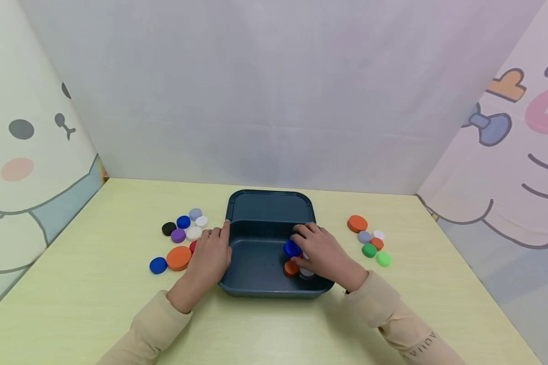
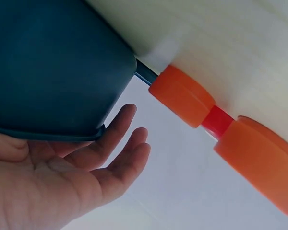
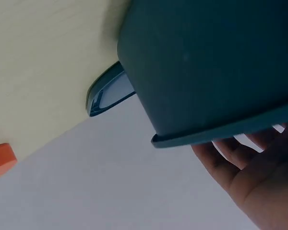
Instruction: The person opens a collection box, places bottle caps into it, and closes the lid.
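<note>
A dark teal plastic box [image 1: 260, 291] stands in the middle of the table. My left hand [image 1: 211, 256] rests at its left rim, index finger stretched along the edge; in the left wrist view the other fingers are loosely extended outside the wall. Reaching in over the right side, my right hand [image 1: 321, 253] has finger and thumb around a blue bottle cap [image 1: 292, 248]. Below it inside the box lie an orange cap [image 1: 290, 268] and a whitish cap [image 1: 306, 274], partly under the hand. The box wall [image 3: 206, 72] hides the right fingertips in the right wrist view.
Several caps lie left of the box, among them a large orange one [image 1: 179, 258], a blue one [image 1: 158, 265] and a black one [image 1: 169, 228]. Right of it are more, including orange [image 1: 357, 223] and green [image 1: 369, 250] caps. A flat teal lid [image 1: 271, 205] is behind the box.
</note>
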`<state>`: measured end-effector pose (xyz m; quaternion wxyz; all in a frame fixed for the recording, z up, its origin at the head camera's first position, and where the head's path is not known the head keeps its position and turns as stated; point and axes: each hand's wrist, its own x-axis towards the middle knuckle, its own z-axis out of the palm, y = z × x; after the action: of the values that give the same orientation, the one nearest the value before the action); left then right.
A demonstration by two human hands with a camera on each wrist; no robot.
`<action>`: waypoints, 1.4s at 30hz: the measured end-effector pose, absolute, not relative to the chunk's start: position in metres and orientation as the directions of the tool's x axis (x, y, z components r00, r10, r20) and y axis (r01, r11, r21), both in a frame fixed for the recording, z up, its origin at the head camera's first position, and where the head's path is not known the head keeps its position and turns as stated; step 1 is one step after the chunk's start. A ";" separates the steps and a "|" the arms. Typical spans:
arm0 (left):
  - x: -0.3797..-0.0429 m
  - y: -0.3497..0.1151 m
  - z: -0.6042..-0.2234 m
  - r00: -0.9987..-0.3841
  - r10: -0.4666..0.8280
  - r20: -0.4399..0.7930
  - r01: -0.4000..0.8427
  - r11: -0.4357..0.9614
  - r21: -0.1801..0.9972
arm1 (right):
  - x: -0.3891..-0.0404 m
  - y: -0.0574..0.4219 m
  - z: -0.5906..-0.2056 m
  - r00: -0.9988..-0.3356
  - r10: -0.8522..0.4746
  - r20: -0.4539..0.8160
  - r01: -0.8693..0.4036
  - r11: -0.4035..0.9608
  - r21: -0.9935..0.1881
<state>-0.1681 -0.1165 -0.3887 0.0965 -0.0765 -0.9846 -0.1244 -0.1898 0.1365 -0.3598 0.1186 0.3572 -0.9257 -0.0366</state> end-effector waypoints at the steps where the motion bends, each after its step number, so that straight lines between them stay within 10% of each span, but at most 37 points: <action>1: -0.168 -0.117 -0.389 -0.969 0.128 0.209 0.176 0.957 0.230 | -0.190 0.135 -0.361 -0.714 -0.675 0.188 -0.658 0.738 0.150; 42: -0.167 -0.116 -0.389 -0.972 0.120 0.203 0.169 0.956 0.241 | -0.199 0.118 -0.387 -0.736 -0.667 0.120 -0.659 0.745 0.099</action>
<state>-0.1674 -0.1161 -0.3890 0.0937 -0.0734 -0.9844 -0.1296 -0.1993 0.1176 -0.3870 0.0739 0.3560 -0.9312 -0.0248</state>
